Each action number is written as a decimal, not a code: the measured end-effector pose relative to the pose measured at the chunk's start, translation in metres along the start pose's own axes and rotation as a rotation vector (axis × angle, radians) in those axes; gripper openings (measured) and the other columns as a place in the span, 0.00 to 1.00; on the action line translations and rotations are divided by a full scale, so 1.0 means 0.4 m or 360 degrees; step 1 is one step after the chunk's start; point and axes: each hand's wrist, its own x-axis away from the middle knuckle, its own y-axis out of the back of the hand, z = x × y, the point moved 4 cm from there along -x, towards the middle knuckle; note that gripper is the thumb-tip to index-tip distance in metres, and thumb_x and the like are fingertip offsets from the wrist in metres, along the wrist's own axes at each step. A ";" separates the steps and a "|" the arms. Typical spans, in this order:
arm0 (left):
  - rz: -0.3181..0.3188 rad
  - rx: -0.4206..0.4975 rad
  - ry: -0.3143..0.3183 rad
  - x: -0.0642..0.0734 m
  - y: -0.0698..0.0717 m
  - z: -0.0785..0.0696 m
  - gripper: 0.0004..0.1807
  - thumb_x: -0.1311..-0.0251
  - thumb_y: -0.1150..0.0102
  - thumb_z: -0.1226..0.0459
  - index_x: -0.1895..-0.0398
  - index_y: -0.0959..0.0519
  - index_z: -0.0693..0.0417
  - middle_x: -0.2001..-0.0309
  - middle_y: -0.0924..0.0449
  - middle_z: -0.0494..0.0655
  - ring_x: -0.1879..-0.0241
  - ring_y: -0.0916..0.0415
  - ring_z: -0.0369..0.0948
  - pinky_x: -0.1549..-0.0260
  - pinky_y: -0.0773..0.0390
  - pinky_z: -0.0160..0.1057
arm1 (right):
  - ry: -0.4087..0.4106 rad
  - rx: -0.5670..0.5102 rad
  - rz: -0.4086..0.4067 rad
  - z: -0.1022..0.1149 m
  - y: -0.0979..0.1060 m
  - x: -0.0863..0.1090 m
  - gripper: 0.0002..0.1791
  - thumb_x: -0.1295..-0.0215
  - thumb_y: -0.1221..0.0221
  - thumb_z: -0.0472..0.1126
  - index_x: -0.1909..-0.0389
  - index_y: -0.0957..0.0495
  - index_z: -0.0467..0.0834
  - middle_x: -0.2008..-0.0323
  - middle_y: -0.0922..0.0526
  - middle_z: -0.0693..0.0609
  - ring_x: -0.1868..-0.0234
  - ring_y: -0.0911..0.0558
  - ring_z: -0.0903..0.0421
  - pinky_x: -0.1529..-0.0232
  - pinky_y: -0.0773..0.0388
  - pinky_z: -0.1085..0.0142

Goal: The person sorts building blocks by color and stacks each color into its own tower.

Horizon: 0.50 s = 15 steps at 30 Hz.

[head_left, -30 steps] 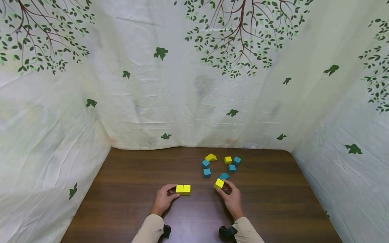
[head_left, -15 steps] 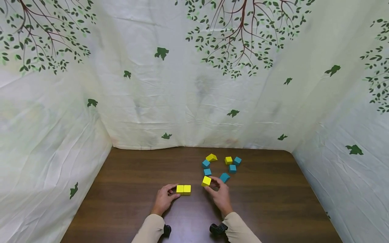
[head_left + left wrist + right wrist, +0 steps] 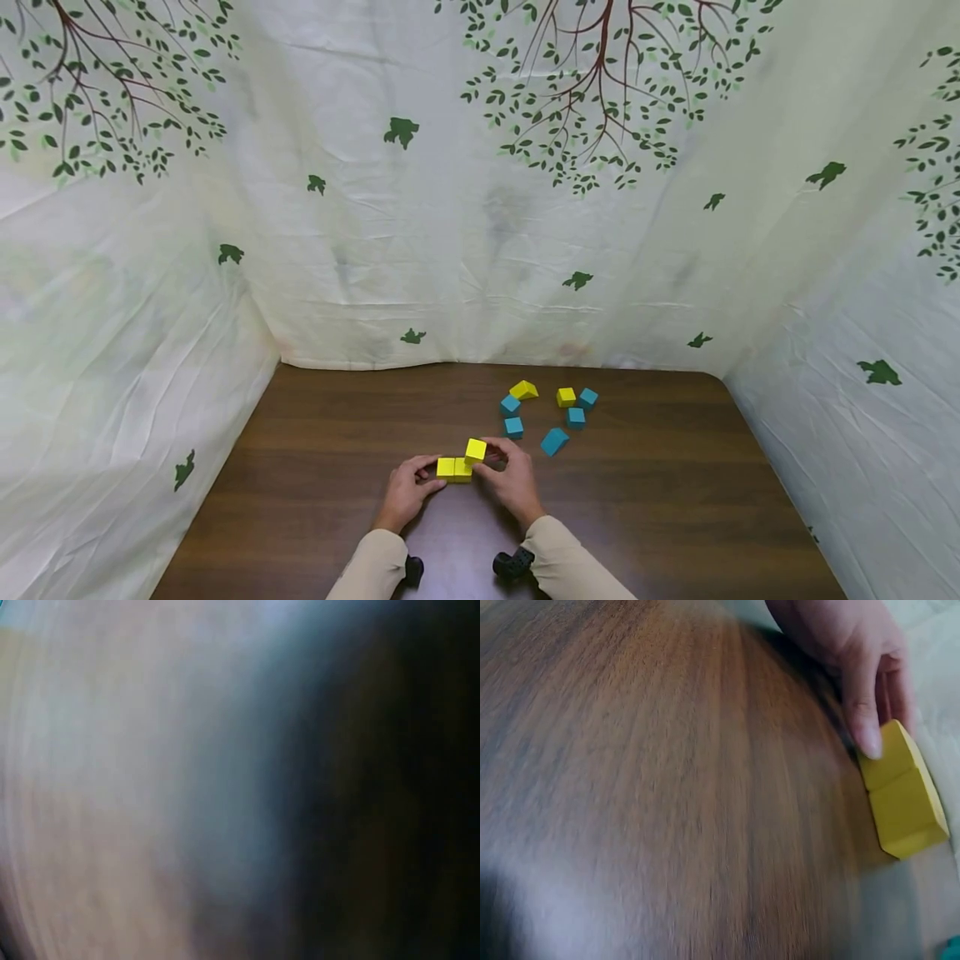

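Note:
Two yellow cubes sit side by side on the table; the left yellow cube (image 3: pixel 446 469) is gripped at its left end by my left hand (image 3: pixel 405 493), thumb at the front. The right yellow cube (image 3: pixel 462 472) touches it. My right hand (image 3: pixel 513 483) pinches a third yellow cube (image 3: pixel 476 451) between thumb and fingers, tilted, overlapping the back right of the pair in the head view. In the right wrist view, the left thumb (image 3: pixel 865 735) presses against the near face of the yellow pair. The left wrist view is too blurred to make out.
Behind and right lie a yellow triangular block (image 3: pixel 523 390), another yellow cube (image 3: pixel 566 397), several blue cubes (image 3: pixel 513 427) and a larger blue block (image 3: pixel 554 442). The brown table (image 3: pixel 360 408) ends at a white leaf-printed curtain (image 3: pixel 480 250) at back and sides.
My right hand has carried its yellow cube leftward from beside the larger blue block to the yellow pair. My left hand has stayed at the pair.

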 end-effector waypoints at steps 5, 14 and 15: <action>0.0001 -0.0011 -0.0002 -0.003 0.000 -0.001 0.22 0.53 0.27 0.66 0.51 0.17 0.59 0.61 0.20 0.49 0.67 0.31 0.39 0.67 0.27 0.35 | 0.0030 0.0036 0.0047 0.006 -0.027 -0.010 0.21 0.47 0.30 0.34 0.51 0.20 0.39 0.60 0.17 0.49 0.62 0.20 0.52 0.59 0.21 0.64; 0.0013 0.0004 -0.0015 -0.002 -0.002 0.006 0.22 0.54 0.27 0.66 0.52 0.17 0.60 0.59 0.19 0.49 0.67 0.30 0.40 0.67 0.27 0.35 | 0.0059 0.0121 0.0143 0.014 -0.067 -0.015 0.20 0.47 0.30 0.37 0.51 0.19 0.40 0.58 0.17 0.48 0.58 0.19 0.46 0.54 0.23 0.50; 0.0009 0.0006 -0.0022 -0.002 -0.002 0.006 0.22 0.54 0.26 0.66 0.52 0.17 0.60 0.60 0.19 0.49 0.67 0.30 0.40 0.67 0.27 0.35 | 0.0076 0.0148 0.0154 0.013 -0.072 -0.016 0.20 0.47 0.29 0.37 0.51 0.19 0.40 0.58 0.17 0.48 0.57 0.19 0.47 0.54 0.23 0.51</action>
